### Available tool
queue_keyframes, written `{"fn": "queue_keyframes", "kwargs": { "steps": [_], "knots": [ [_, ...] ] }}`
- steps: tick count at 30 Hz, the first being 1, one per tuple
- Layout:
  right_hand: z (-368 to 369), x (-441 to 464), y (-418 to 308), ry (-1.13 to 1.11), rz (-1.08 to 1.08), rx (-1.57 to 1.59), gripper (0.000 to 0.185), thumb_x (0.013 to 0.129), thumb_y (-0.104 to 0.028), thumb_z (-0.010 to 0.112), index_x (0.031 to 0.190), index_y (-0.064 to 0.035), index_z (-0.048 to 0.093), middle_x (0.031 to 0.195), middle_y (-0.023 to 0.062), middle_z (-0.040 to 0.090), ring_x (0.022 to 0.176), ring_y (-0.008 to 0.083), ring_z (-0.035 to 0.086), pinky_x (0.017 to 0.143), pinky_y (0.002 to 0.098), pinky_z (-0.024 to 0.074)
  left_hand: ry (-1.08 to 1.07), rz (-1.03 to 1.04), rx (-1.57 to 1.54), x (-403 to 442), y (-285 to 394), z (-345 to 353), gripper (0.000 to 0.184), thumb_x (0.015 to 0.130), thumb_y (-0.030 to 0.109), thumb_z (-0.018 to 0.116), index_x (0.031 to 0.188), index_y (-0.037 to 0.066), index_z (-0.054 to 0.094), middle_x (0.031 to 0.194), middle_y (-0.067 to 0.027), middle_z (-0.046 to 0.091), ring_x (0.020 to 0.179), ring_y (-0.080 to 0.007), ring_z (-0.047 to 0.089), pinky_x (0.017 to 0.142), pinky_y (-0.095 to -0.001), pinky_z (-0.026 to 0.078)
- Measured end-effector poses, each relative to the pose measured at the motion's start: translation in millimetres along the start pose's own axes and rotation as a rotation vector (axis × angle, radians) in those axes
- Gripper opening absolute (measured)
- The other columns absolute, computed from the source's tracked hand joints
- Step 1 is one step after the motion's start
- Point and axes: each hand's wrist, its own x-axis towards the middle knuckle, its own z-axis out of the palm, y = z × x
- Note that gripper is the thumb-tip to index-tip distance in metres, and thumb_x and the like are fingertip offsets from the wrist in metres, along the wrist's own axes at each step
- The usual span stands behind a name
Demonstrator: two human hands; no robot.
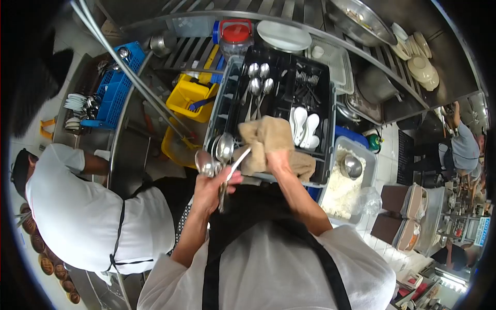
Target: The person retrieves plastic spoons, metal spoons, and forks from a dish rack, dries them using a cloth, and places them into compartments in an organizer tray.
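My left hand point(207, 192) is closed around several metal spoons point(224, 148), bowls up, in front of the cutlery tray. A tan cloth point(271, 135) is bunched in my right hand point(279, 161), and its folds hide my fingers. One pale handle point(239, 164) slants from my left hand up to the cloth's edge. Beyond both hands sits a black cutlery tray point(283, 93) with compartments. Metal spoons point(254, 87) lie in its left part, forks point(307, 78) at the back right, and white soup spoons point(305, 126) below the forks.
A co-worker in a white shirt point(98, 206) stands close on my left. Yellow bins point(188, 98) and a blue basket point(116, 93) are on that side. To the right is a tub of white rice-like food point(343, 186) with a metal bowl point(351, 167). A steel shelf point(289, 15) crosses the back.
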Motion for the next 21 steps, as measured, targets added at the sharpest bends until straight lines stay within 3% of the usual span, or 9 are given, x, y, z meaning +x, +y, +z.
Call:
{"fn": "queue_keyframes", "kwargs": {
  "steps": [3, 4, 7, 9, 11, 14, 17, 19, 21],
  "knots": [
    [-13.4, -5.3, -24.7, -0.211, 0.378, 0.662, 0.037, 0.095, -0.032, 0.058, 0.118, -0.0050, 0.052, 0.110, 0.0081, 0.059, 0.092, 0.0154, 0.058, 0.075, 0.0317, 0.0513, 0.073, 0.052, 0.146, -7.3, -10.2, -11.4, 0.026, 0.088, 0.014, 0.068, 0.104, -0.005, 0.060, 0.088, -0.0160, 0.070, 0.070, -0.0209, 0.069, 0.051, -0.0254, 0.050],
    [13.4, -24.4, -34.8, -0.004, 0.523, 1.083, 0.029, 0.092, -0.024, 0.058, 0.108, 0.0002, 0.059, 0.110, 0.0133, 0.063, 0.091, 0.0123, 0.059, 0.069, 0.0290, 0.0479, 0.085, 0.049, 0.146, -3.8, -17.3, -12.9, 0.026, 0.088, 0.014, 0.068, 0.104, -0.005, 0.060, 0.088, -0.0160, 0.070, 0.070, -0.0209, 0.069, 0.051, -0.0254, 0.050],
    [22.2, -47.6, -25.9, -0.600, 0.460, 0.827, 0.030, 0.091, -0.016, 0.058, 0.116, 0.0005, 0.055, 0.110, 0.0121, 0.062, 0.093, 0.0188, 0.060, 0.074, 0.0321, 0.0495, 0.081, 0.178, 0.125, 3.0, -28.1, -13.5, 0.021, 0.090, 0.009, 0.063, 0.104, -0.007, 0.060, 0.089, -0.0166, 0.069, 0.072, -0.0218, 0.070, 0.054, -0.0269, 0.052],
    [23.9, -19.8, 0.6, -0.475, 0.404, 0.066, 0.029, 0.095, -0.016, 0.054, 0.118, 0.0022, 0.051, 0.108, 0.0135, 0.060, 0.089, 0.0204, 0.062, 0.070, 0.0364, 0.0538, 0.113, 0.124, 0.002, -0.5, -16.0, -5.2, 0.021, 0.090, 0.010, 0.062, 0.103, -0.007, 0.060, 0.090, -0.0167, 0.069, 0.074, -0.0225, 0.070, 0.055, -0.0275, 0.053],
    [24.0, -8.1, 38.2, -0.299, 0.555, 0.596, 0.028, 0.093, -0.015, 0.054, 0.115, 0.0028, 0.054, 0.106, 0.0141, 0.061, 0.089, 0.0210, 0.062, 0.070, 0.0372, 0.0545, 0.105, 0.091, -0.127, -8.7, -11.7, -6.6, 0.022, 0.091, 0.013, 0.061, 0.102, -0.006, 0.062, 0.091, -0.0170, 0.069, 0.080, -0.0240, 0.070, 0.060, -0.0297, 0.054],
    [2.0, -3.4, 18.7, -0.377, 0.179, 0.252, 0.027, 0.091, -0.017, 0.057, 0.111, 0.0008, 0.056, 0.104, 0.0141, 0.061, 0.090, 0.0227, 0.061, 0.072, 0.0383, 0.0530, 0.119, 0.064, -0.083, -2.8, -14.1, -14.9, 0.025, 0.092, 0.016, 0.062, 0.102, -0.006, 0.061, 0.093, -0.0181, 0.069, 0.079, -0.0246, 0.070, 0.058, -0.0293, 0.054],
    [19.4, -17.9, 20.8, -0.373, -0.358, -0.425, 0.027, 0.087, -0.020, 0.061, 0.107, -0.0016, 0.059, 0.101, 0.0135, 0.062, 0.092, 0.0247, 0.060, 0.073, 0.0396, 0.0506, 0.077, 0.026, -0.015, 2.5, -9.4, -8.3, 0.029, 0.089, 0.020, 0.067, 0.102, -0.004, 0.062, 0.090, -0.0162, 0.069, 0.077, -0.0222, 0.070, 0.057, -0.0277, 0.051],
    [41.0, -12.3, 54.3, -0.393, -0.265, -0.367, 0.027, 0.085, -0.022, 0.063, 0.104, -0.0031, 0.061, 0.099, 0.0131, 0.062, 0.093, 0.0260, 0.059, 0.075, 0.0406, 0.0490, 0.014, -0.030, 0.029, 5.7, -10.4, 0.1, 0.030, 0.087, 0.022, 0.069, 0.102, -0.003, 0.063, 0.088, -0.0153, 0.069, 0.075, -0.0207, 0.069, 0.058, -0.0277, 0.051],
    [26.3, 0.9, 12.5, -0.082, -0.080, 0.083, 0.023, 0.089, -0.020, 0.060, 0.102, -0.0020, 0.059, 0.097, 0.0098, 0.062, 0.087, 0.0196, 0.059, 0.071, 0.0349, 0.0501, 0.027, -0.050, 0.010, -0.6, -5.6, 0.4, 0.029, 0.088, 0.022, 0.068, 0.101, -0.004, 0.063, 0.087, -0.0150, 0.069, 0.073, -0.0201, 0.069, 0.058, -0.0275, 0.052]
  ]
}}
